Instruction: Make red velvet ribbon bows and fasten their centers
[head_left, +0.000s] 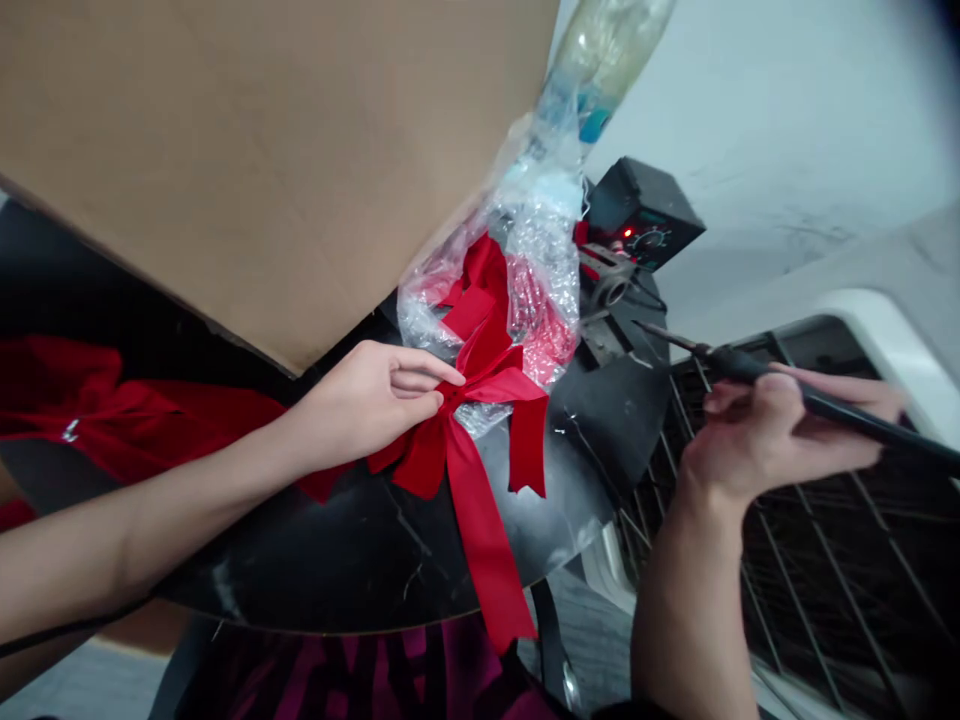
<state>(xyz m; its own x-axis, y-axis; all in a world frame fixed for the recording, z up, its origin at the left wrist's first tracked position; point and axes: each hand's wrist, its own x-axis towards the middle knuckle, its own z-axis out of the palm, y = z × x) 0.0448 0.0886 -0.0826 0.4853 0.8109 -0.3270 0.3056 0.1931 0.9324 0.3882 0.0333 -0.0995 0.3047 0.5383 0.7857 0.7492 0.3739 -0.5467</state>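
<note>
My left hand (386,400) pinches a red ribbon bow (487,385) at its middle, fingers closed on the knot. One of the bow's tails hangs down over the rounded front edge of the black marbled table (360,570). In my right hand (765,430) is a soldering iron (735,365) with a black handle, held like a pen. Its thin metal tip points left and stays apart from the bow. Just behind the bow lies a clear plastic bag (551,250) with more red ribbon inside.
A large cardboard box (262,170) fills the back left. More red ribbon (187,410) lies to the left. A black control unit (649,215) with a lit red light stands by the wall, near a metal holder (611,280). A white-framed grille (870,340) is at right.
</note>
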